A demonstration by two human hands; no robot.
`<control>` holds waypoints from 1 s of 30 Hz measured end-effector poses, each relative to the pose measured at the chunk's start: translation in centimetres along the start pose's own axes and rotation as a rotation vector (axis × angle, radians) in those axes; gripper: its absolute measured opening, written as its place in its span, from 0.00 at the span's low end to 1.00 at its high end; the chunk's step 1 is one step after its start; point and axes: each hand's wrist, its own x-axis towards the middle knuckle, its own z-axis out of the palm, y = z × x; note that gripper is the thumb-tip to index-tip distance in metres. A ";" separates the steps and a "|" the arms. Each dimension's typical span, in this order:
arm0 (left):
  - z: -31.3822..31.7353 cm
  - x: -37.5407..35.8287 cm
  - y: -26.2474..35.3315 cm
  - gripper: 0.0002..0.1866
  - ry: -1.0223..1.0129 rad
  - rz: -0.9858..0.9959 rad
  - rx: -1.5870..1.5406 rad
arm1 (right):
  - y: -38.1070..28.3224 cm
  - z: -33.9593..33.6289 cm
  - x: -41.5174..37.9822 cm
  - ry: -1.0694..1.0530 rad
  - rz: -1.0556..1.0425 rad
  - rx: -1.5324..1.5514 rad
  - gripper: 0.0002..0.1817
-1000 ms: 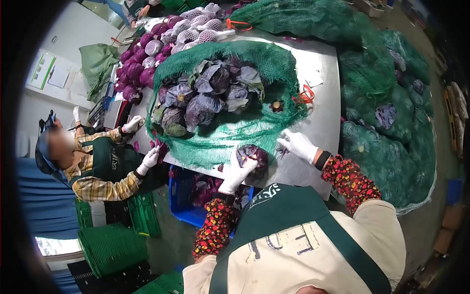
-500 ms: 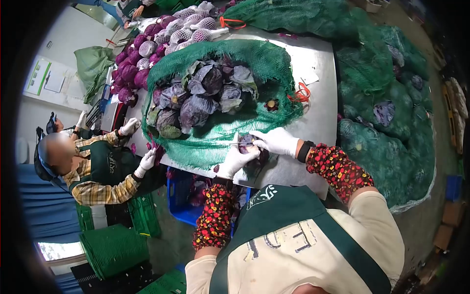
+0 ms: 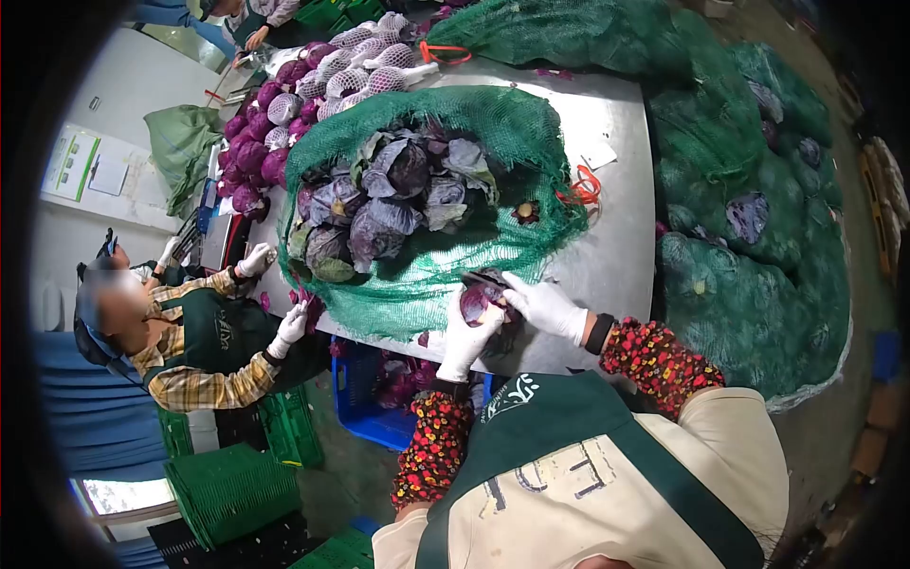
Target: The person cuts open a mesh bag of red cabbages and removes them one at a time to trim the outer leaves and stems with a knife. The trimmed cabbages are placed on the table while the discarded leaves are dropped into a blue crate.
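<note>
Metal table (image 3: 611, 256) beneath the grip: left hand (image 3: 467, 337) clasping a purple cabbage (image 3: 475, 302), right hand (image 3: 550, 311) against it opposite, closure unclear; probably dense, firm, slick-skinned, best cupped round the sides.

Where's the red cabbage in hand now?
Head view, just right of centre: red cabbage between the left hand and right hand, near the green mesh sack.
</note>
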 end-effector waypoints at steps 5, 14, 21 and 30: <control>1.9 0.4 2.9 0.32 0.115 0.075 0.156 | -0.7 0.2 0.4 0.071 0.016 -0.068 0.23; 1.5 2.1 1.2 0.41 0.137 -0.109 0.178 | 1.9 1.3 3.9 -0.003 -0.003 -0.293 0.14; -1.5 -0.4 -2.6 0.44 -0.097 0.198 0.285 | 5.2 1.1 3.8 0.096 0.196 -0.206 0.18; -1.9 -3.7 -0.9 0.45 0.075 -0.072 -0.029 | 2.6 1.7 3.4 0.154 0.138 -0.169 0.29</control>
